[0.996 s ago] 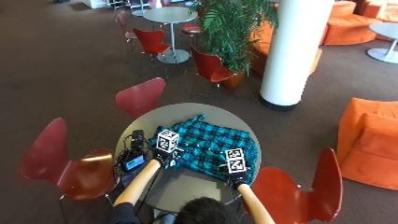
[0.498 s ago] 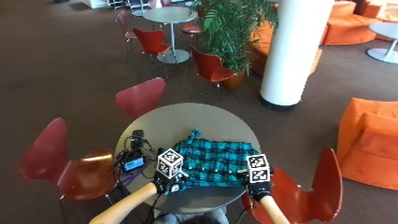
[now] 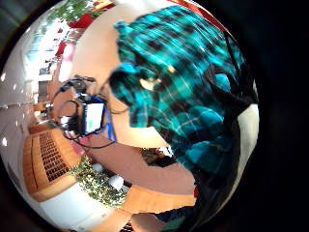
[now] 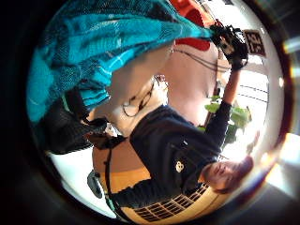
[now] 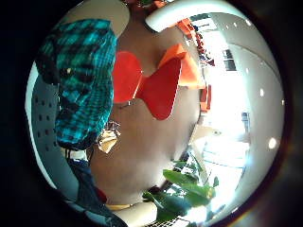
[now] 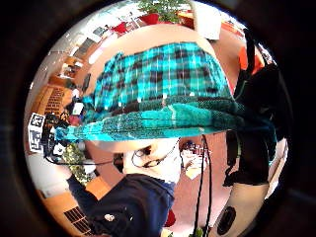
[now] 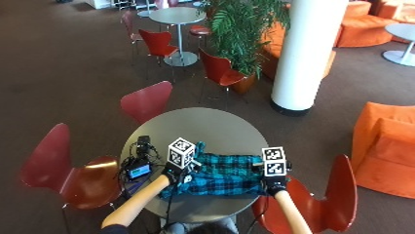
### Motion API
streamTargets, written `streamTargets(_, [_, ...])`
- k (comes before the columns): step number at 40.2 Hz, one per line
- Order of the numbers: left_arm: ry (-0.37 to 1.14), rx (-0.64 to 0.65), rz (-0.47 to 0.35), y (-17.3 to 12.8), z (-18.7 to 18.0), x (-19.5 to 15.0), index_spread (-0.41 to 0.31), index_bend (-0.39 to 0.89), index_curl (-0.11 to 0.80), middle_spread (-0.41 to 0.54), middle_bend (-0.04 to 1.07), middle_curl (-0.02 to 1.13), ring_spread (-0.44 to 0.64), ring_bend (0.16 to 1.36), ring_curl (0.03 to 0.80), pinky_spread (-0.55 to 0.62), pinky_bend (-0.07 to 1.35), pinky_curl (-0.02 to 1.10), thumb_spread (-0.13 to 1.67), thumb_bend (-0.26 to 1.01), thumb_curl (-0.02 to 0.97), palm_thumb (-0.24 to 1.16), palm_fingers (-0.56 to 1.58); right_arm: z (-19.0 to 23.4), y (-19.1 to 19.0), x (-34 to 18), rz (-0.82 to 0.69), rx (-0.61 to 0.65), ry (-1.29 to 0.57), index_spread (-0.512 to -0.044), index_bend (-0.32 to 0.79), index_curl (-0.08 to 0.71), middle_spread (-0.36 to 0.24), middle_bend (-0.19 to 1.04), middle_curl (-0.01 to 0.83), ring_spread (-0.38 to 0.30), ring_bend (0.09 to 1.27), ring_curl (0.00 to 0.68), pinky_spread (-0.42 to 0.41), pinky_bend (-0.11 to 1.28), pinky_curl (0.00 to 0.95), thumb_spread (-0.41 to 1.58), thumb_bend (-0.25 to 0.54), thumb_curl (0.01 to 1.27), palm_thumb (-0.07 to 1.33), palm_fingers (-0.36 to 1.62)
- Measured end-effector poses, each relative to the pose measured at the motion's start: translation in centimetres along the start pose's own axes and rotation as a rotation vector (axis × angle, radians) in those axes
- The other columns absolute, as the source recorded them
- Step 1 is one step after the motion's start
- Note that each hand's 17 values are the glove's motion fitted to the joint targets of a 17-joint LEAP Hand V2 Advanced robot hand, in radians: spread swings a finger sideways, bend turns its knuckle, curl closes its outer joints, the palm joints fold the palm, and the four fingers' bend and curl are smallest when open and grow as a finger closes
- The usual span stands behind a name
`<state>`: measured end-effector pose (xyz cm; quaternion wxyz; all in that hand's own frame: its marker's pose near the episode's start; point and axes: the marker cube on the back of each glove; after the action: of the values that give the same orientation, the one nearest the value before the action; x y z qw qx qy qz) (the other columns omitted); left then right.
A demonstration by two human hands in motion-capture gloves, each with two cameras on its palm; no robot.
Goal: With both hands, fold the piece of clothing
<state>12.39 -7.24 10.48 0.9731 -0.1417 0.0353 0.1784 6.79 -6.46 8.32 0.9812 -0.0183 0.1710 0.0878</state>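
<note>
While the teal-and-black plaid flannel shirt (image 7: 220, 174) lies in a wide band across the near part of the round grey tabletop (image 7: 207, 126), both hands grip it at opposite ends. At the shirt's left end, the left hand (image 7: 176, 171) has its black-gloved fingers curled on a bunched corner of the cloth. At the right end, near the tabletop's edge, the right hand (image 7: 275, 183) is clamped on the cloth. From the right thumb side palm view, a folded edge of the shirt (image 6: 163, 121) runs taut from that palm across to the other hand (image 6: 52, 136). Beside the left hand, a small black device with a lit blue screen (image 7: 138, 170) sits among black cables (image 7: 144, 148) on the tabletop. Red moulded chairs (image 7: 65, 168) stand around the tabletop.
</note>
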Motion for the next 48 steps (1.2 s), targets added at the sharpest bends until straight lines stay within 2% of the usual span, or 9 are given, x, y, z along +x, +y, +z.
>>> streamTargets(5, [-0.15,-0.05,-0.144,-7.3,-1.5,-3.2,-0.203,0.14,0.276,-0.328,0.51,0.6,-0.36,0.79,0.519,-0.36,0.63,0.5,1.48,0.0,0.474,0.73,1.18,-1.8,-6.8,-0.3,0.07,-0.011,0.009,-0.285,0.16,0.403,-0.251,0.29,0.519,-0.267,0.56,0.449,-0.361,0.6,0.386,0.98,-0.017,0.52,1.04,1.27])
streamTargets(9, [-0.245,-0.169,-0.324,-9.5,-3.0,-4.4,-0.206,0.14,0.29,-0.323,0.5,0.59,-0.36,0.76,0.508,-0.36,0.58,0.49,1.45,-0.01,0.477,0.73,1.14,-1.1,-12.3,-1.7,0.095,-0.071,0.013,-0.285,0.16,0.404,-0.251,0.3,0.52,-0.265,0.55,0.45,-0.357,0.6,0.387,0.98,-0.018,0.52,1.04,1.26])
streamTargets(16, [-0.163,-0.238,-0.448,-15.7,1.9,-7.9,-0.207,0.12,0.299,-0.318,0.46,0.58,-0.35,0.69,0.477,-0.34,0.5,0.46,1.43,-0.01,0.453,0.71,1.1,0.3,-16.6,-4.6,0.099,-0.207,-0.031,-0.284,0.16,0.409,-0.255,0.3,0.519,-0.261,0.53,0.45,-0.356,0.57,0.381,0.97,-0.019,0.53,1.04,1.22])
streamTargets(25, [-0.074,-0.107,-0.593,-17.7,4.3,-10.9,-0.216,0.12,0.301,-0.34,0.52,0.57,-0.36,0.64,0.451,-0.34,0.41,0.43,1.3,-0.03,0.442,0.7,1.19,4.0,-19.7,-4.8,0.214,-0.019,-0.158,-0.286,0.16,0.411,-0.246,0.29,0.518,-0.255,0.45,0.438,-0.334,0.49,0.368,0.95,-0.02,0.53,1.03,1.12])
streamTargets(28, [-0.03,-0.008,-0.669,-16.9,2.9,-11.9,-0.181,-0.01,0.251,-0.327,0.51,0.56,-0.36,0.63,0.445,-0.33,0.46,0.44,1.21,-0.09,0.4,0.57,1.04,3.7,-19.1,-3.6,0.27,0.076,-0.173,-0.282,0.09,0.389,-0.222,0.23,0.505,-0.239,0.45,0.443,-0.291,0.49,0.373,0.98,-0.029,0.53,1.0,0.97])
streamTargets(32, [-0.04,0.215,-0.74,-16.4,0.5,-13.7,-0.149,-0.01,0.215,-0.295,0.47,0.57,-0.32,0.6,0.449,-0.3,0.5,0.46,1.13,-0.08,0.366,0.46,0.88,3.3,-17.6,-1.3,0.36,0.1,-0.178,-0.274,0.08,0.368,-0.199,0.21,0.501,-0.217,0.44,0.445,-0.249,0.48,0.375,1.06,-0.035,0.5,0.94,0.93])
streamTargets(36, [-0.03,0.238,-0.744,-13.6,-0.7,-12.9,-0.131,0.03,0.197,-0.256,0.38,0.54,-0.27,0.57,0.437,-0.27,0.54,0.47,1.12,-0.07,0.332,0.36,0.79,4.2,-15.6,0.6,0.42,-0.028,-0.223,-0.265,0.08,0.342,-0.174,0.2,0.498,-0.19,0.43,0.446,-0.171,0.48,0.377,1.15,-0.053,0.45,0.8,0.83])
streamTargets(42, [0.03,0.102,-0.583,-8.6,1.3,-7.9,-0.12,0.11,0.204,-0.184,0.24,0.49,-0.19,0.55,0.418,-0.23,0.53,0.45,1.15,-0.05,0.294,0.26,0.7,8.5,-12.7,1.7,0.497,-0.319,-0.397,-0.223,0.01,0.281,-0.028,0.11,0.434,-0.028,0.41,0.44,0.037,0.64,0.416,1.21,-0.082,0.38,0.53,0.47])
streamTargets(48, [-0.121,0.07,-0.481,-6.4,5.1,-6.0,-0.129,0.2,0.259,-0.113,0.13,0.44,-0.1,0.5,0.402,-0.13,0.45,0.43,1.22,-0.02,0.267,0.21,0.61,11.4,-11.6,0.9,0.504,-0.376,-0.535,-0.188,0.01,0.212,0.077,0.12,0.377,0.055,0.51,0.429,0.119,0.77,0.421,1.21,-0.026,0.37,0.48,0.4])
